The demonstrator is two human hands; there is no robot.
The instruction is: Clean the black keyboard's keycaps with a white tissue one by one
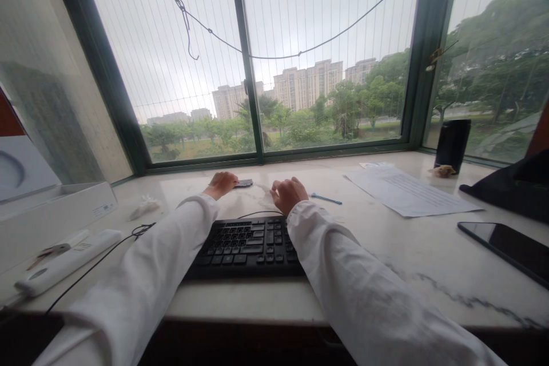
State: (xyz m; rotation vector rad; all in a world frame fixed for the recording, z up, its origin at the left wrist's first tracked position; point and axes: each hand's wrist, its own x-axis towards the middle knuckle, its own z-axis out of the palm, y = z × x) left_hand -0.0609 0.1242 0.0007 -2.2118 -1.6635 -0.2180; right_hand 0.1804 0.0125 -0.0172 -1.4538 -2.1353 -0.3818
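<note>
A black keyboard [246,243] lies on the marble-patterned ledge between my forearms, and many of its keys on the left look like bare sockets. Beyond it is a small cluster of grey pieces that look like keycaps [245,183]. My left hand [220,185] is closed at the left end of this cluster, its fingertips partly hidden. To the right, my right hand [290,195] hovers or rests just past the keyboard's back edge with fingers curled together; whatever they may hold is too small to make out. A thin blue stick-like tool [326,199] lies right of it.
A printed sheet [407,190], a dark cylinder [453,146] and a phone [510,246] are on the right. At left are a white box [60,209], a crumpled plastic bag [144,206], a white power strip [68,263] and a black cable [98,257]. The window [257,157] bounds the back.
</note>
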